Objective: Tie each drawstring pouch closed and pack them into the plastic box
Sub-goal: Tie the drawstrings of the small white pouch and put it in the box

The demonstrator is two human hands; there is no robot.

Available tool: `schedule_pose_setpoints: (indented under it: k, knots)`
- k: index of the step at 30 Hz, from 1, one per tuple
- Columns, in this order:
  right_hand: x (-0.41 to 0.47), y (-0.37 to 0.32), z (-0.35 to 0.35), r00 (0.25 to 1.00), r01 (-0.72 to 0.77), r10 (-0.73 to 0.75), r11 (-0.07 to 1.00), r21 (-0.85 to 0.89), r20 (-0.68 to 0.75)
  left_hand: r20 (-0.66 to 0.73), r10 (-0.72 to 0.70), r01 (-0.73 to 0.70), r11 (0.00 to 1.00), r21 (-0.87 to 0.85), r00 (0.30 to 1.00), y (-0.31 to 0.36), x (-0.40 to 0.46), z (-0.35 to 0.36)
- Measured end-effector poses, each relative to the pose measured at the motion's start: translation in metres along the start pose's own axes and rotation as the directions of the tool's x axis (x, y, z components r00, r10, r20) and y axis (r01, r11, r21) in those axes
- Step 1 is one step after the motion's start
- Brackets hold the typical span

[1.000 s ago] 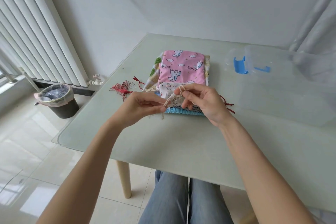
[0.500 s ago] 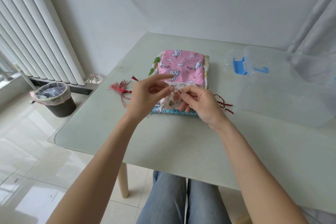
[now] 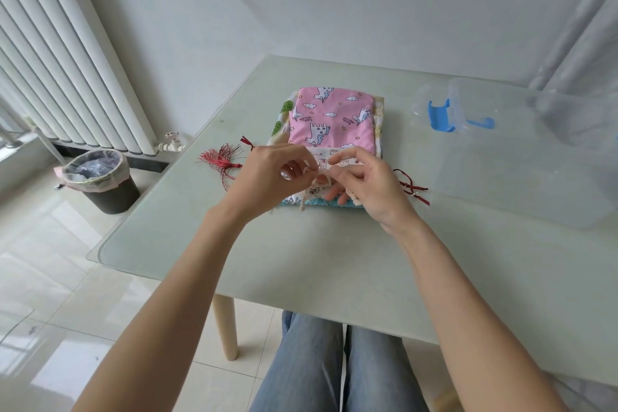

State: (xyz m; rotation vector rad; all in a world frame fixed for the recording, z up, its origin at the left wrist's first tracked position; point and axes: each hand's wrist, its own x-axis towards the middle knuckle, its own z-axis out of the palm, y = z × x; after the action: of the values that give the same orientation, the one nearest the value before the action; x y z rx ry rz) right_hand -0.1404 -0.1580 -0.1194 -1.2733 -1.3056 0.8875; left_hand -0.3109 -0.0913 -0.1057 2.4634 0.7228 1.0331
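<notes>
In the head view, the left hand (image 3: 267, 177) and right hand (image 3: 364, 184) both pinch the thin cream drawstring (image 3: 321, 174) of the soft pink cartoon cloth pouch (image 3: 331, 119), on top of the pile mid-table. It looks light and floppy, so hold the string ends. The clear plastic box (image 3: 521, 157) sits right.

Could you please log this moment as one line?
both hands: left hand, right hand pinch cord | pink pouch on stack | box empty

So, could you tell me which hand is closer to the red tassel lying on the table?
Left. The left hand is just right of the red tassel, nearly touching it. The right hand is farther right, over the pouch stack, beyond the left hand.
</notes>
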Motion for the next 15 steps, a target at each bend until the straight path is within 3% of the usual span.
schedule_pose_setpoints:
  k: [4, 10, 15]
  knots:
    - [-0.002, -0.002, 0.002, 0.999, 0.027, -0.025, 0.998, 0.057, -0.034, -0.039, -0.019, 0.018, 0.999, -0.035, 0.999, 0.003, -0.001, 0.003]
    - [0.002, -0.003, 0.0, 0.977, 0.008, 0.013, 0.995, 0.098, -0.215, -0.05, -0.236, 0.216, 0.943, -0.253, 0.97, 0.005, -0.006, 0.001]
    - [0.001, -0.004, 0.004, 0.982, -0.007, 0.018, 0.998, 0.057, -0.187, 0.003, -0.204, 0.187, 0.891, -0.414, 0.979, 0.016, -0.002, -0.006]
